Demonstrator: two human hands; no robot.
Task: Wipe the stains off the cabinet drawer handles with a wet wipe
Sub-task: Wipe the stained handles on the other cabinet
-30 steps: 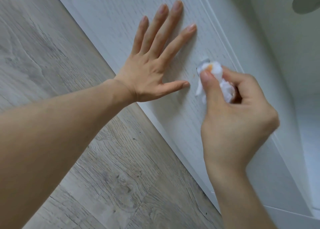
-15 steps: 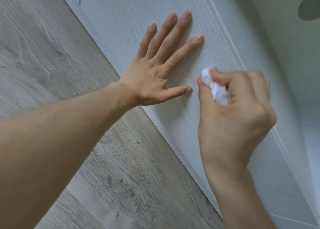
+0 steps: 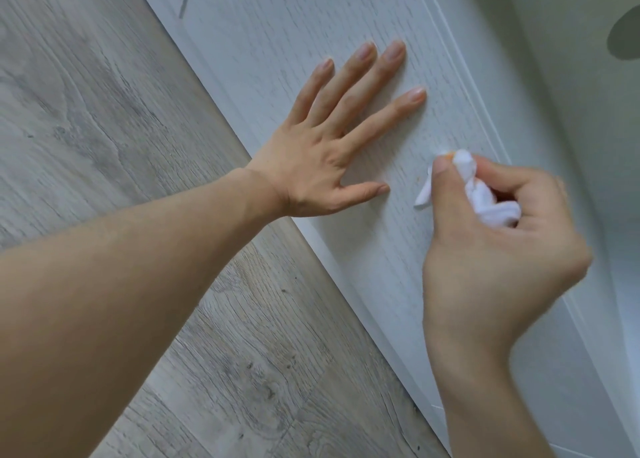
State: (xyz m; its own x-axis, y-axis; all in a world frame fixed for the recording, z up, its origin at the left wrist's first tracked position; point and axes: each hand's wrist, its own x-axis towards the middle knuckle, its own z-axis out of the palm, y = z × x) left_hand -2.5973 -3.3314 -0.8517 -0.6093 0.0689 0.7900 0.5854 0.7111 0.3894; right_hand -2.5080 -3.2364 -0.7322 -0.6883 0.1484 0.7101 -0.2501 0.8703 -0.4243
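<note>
pinching the crumpled white wet wipe (image 3: 485,194), now orange-stained, the right hand (image 3: 495,256) has rubbed the hidden handle; left hand (image 3: 332,146) stays spread flat on the white wood-grain drawer front (image 3: 277,42).

Hands — R (image 3: 491,249) grips wipe (image 3: 485,194), L (image 3: 322,156) flat.

We've rolled our right hand (image 3: 491,249) back, so the wet wipe (image 3: 479,189) shows its orange smear again (hidden half a second ago).
</note>
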